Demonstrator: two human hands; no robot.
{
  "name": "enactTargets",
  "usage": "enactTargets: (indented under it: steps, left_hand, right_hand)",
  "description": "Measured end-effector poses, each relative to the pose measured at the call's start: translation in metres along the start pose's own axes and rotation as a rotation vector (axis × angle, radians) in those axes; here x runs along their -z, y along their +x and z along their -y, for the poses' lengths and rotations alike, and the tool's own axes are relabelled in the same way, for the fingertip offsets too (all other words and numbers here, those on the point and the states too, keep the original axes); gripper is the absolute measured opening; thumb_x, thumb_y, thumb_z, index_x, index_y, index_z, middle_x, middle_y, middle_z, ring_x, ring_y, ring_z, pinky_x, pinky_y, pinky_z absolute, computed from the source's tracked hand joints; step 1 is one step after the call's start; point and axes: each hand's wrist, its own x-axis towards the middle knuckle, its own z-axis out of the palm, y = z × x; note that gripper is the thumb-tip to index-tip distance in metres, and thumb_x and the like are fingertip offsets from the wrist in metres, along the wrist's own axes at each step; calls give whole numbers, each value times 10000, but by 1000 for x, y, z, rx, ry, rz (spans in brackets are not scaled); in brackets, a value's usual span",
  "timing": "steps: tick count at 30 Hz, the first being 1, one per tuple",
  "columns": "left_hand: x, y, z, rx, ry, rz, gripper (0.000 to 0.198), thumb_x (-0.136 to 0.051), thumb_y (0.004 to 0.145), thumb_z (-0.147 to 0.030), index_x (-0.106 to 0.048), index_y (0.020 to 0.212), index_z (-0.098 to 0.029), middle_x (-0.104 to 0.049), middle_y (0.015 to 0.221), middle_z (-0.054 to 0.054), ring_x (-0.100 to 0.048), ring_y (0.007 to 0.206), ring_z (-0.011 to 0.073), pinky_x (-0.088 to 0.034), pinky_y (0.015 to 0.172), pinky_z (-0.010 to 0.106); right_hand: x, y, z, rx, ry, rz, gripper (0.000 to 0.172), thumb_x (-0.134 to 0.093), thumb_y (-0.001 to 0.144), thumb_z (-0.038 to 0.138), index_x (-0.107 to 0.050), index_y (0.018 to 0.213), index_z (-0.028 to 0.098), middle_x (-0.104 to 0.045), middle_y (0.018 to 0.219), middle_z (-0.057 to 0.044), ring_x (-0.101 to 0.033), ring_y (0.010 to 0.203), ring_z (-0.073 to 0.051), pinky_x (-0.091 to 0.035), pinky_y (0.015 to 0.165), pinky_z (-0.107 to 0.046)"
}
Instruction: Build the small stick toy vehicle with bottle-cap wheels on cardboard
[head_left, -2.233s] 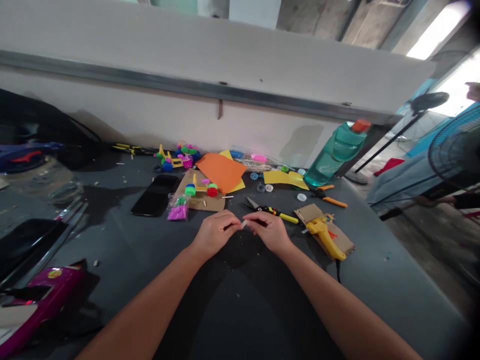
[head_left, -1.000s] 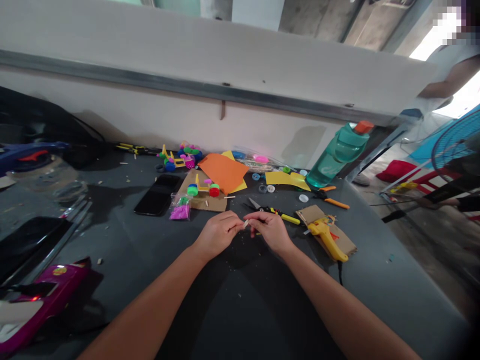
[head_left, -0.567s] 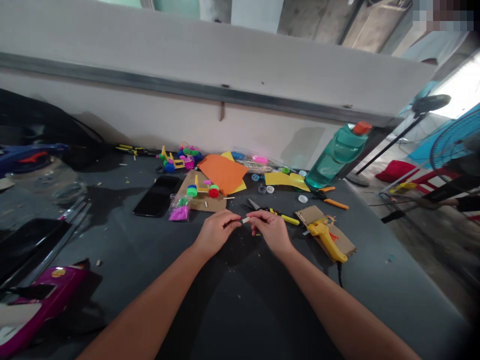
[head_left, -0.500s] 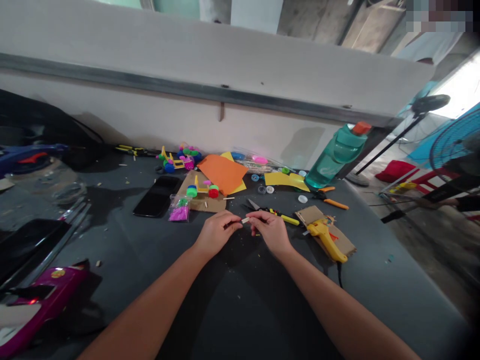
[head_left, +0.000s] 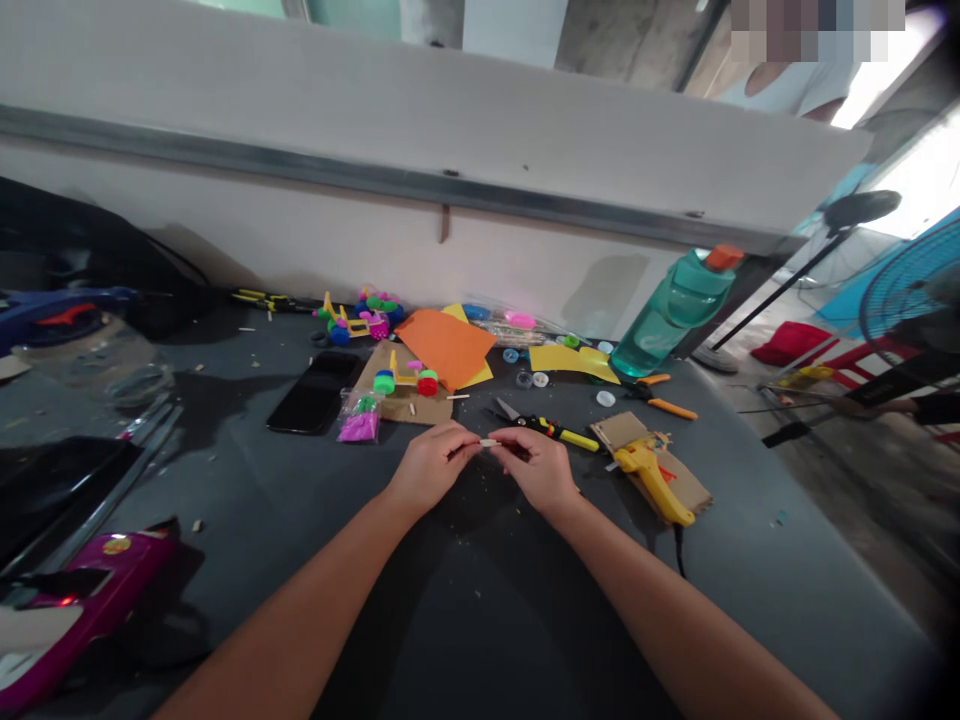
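Right hand (head_left: pixel 538 468) turned; pale stick (head_left: pixel 489 442) now level.
Left hand (head_left: pixel 430 468) pinching it too, narrow grips; likely adjusting, next needs steadiness.

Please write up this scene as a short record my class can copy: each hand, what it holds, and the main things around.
Left hand: pinching one end of a small pale piece
Right hand: pinching the other end
Just beyond right hand: snips, yellow and black, blades apart
Left of hands: phone, lying flat, screen dark
Right of hands: yellow glue gun on cardboard
Back right: teal bottle, orange cap
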Motion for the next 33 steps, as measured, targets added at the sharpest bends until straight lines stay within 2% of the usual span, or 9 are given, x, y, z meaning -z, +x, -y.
enactTargets:
  steps: [5,15,26,33]
  left_hand:
    - [-1,0,-1,-7,0,-54,120,-556,821,-254,-650,878,-209,-646,819,19,-600,762,132,-479,697,254]
    - [-1,0,-3,-24,10,-49,131,-538,833,-246,-653,812,-186,-646,760,22,-598,709,119,-470,660,236]
    - [2,1,-7,-53,12,-46,156,-521,839,-248,-657,793,-188,-648,748,23,-602,693,119,-477,639,234]
    - [0,0,-4,-36,1,-69,144,-533,833,-255,-659,799,-193,-648,751,19,-606,685,119,-483,641,231]
  right_hand:
    - [0,0,0,2,-30,-17,154,-592,761,290,-689,858,220,-681,779,-31,-601,606,-150,-473,542,-251]
    - [-3,0,0,-51,97,-47,131,-613,743,280,-695,817,209,-648,685,-6,-563,501,-119,-469,477,-233]
    - [-4,1,0,-57,130,-68,130,-634,726,315,-699,773,213,-639,647,-4,-555,482,-119,-469,466,-237]
    - [-6,0,0,-111,158,-60,149,-633,720,325,-695,790,209,-645,656,-7,-553,500,-125,-475,465,-240]
